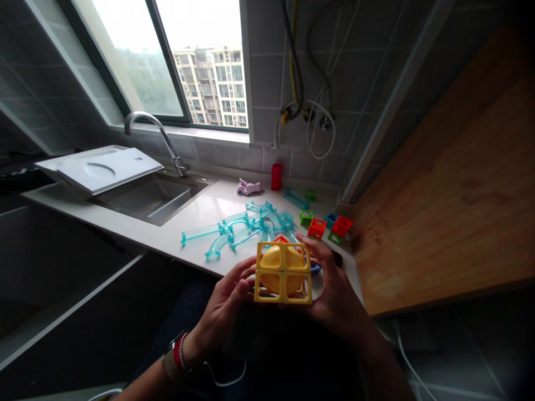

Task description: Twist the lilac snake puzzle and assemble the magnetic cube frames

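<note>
A yellow open-frame block [283, 273] with a yellow bowl-shaped piece inside is held up in front of me, over the counter's front edge. My left hand [225, 303] grips its left side, fingers curled around the frame. My right hand [334, 289] clasps its right side, fingers wrapped over the top corner. A watch and a red band sit on my left wrist. A small red piece [281, 239] peeks out just behind the block's top.
Clear teal track pieces [242, 228] lie on the white counter [200, 214]. Red, green and blue open cubes [330, 227] sit at the right by a wooden panel [451, 195]. A sink [146, 197] with faucet is at the left; a red box [276, 176] stands by the wall.
</note>
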A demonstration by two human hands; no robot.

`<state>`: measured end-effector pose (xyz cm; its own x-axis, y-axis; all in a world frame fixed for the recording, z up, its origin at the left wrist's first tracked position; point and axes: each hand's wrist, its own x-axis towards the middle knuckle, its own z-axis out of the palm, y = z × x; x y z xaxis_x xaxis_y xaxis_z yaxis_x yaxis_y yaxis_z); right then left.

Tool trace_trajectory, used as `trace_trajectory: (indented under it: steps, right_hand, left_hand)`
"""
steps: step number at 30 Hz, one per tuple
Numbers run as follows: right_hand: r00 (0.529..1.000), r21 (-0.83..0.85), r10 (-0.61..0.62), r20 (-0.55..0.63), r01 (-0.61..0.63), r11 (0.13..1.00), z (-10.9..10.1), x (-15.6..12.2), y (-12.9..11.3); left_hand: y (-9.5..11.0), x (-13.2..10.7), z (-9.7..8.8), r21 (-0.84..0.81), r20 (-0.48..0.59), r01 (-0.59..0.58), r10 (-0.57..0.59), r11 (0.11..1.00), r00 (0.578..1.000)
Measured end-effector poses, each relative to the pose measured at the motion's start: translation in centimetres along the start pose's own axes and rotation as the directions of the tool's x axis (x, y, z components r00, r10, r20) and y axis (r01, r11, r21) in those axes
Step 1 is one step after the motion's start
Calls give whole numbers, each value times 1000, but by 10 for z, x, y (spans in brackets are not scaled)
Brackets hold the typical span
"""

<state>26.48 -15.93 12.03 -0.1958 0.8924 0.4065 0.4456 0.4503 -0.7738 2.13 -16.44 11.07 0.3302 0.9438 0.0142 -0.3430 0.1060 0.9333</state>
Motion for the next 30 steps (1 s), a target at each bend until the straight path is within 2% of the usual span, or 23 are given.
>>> trace_trajectory:
  steps: [6, 12, 15, 21, 30]
  right_hand:
    - [1000, -36, 12, 25, -11, 999, 3, -2, -2]
    - [986, -62, -6, 167, 16, 998, 19, -4, -10]
    - [970, -78, 11, 241, 8, 997, 27, -5, -16]
    - [957, -202, 56, 286, 3, 979, 24, -8, -23]
    - [965, -243, -30, 262, 96, 965, 21, -7, -23]
  left_hand:
    - [-3, 12, -6, -145, -57, 156, -166, 977, 985]
    - [-2, 9, -11, -241, 115, 291, -271, 926, 956]
    - [-1, 9, -10, -244, 125, 348, -327, 905, 937]
    - [-5, 10, -11, -259, 116, 368, -349, 893, 930]
    - [-5, 8, -8, -272, 178, 393, -355, 879, 918]
